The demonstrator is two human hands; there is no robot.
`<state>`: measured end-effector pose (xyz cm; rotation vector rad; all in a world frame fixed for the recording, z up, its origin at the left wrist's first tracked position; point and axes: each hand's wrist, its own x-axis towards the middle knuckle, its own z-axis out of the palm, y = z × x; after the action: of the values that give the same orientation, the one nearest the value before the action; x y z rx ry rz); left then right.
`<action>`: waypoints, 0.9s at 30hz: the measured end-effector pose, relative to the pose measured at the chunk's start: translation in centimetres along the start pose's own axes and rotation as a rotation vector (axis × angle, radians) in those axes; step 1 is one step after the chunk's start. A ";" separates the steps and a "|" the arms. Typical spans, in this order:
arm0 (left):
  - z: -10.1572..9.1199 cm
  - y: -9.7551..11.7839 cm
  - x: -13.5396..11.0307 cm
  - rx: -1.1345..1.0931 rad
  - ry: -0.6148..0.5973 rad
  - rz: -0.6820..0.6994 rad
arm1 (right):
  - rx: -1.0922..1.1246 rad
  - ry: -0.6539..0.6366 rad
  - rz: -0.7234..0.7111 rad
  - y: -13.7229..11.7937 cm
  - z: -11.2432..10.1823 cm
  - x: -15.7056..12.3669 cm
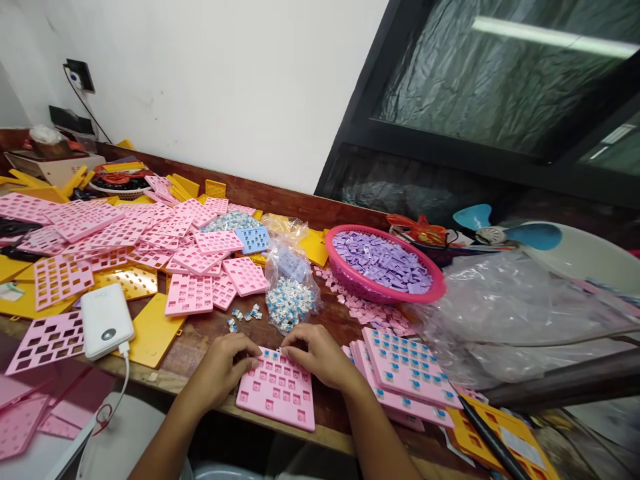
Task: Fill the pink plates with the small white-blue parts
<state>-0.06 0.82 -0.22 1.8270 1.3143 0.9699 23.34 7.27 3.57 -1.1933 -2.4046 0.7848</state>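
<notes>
A pink panel (283,403) with rows of square sockets lies at the table's front edge between my hands. Small blue-and-white switches (270,355) sit in its far row; the other visible sockets hold none. My left hand (231,363) is closed on the panel's far left corner, thumb and fingers curled at the edge. At the far row, the fingers of my right hand (316,353) are pinched together; whatever is between them is hidden. Just beyond lie a clear bag of switches (291,303) and several loose switches (244,315).
Stacked pink panels filled with switches (407,367) stand on the right. A pink basket (437,290) of purple tiles is behind them. Pink panels (125,230) and yellow plates (153,330) pile up at left, beside a white power bank (106,319) with a cable. Plastic sheeting (505,313) spreads far right.
</notes>
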 end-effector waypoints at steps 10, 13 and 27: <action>-0.4 1.5 1.1 0.167 -0.063 -0.031 | -0.104 0.078 0.076 -1.0 1.7 -1.9; -0.5 1.9 1.2 0.253 -0.079 -0.048 | -0.107 0.118 0.097 -1.0 2.5 -2.3; -0.9 0.9 1.9 0.314 -0.155 -0.003 | -0.502 0.085 0.038 -2.7 3.2 -2.1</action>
<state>-0.06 2.52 1.30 2.0867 1.4334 0.6306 21.21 3.19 2.60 -1.4160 -2.5931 0.1267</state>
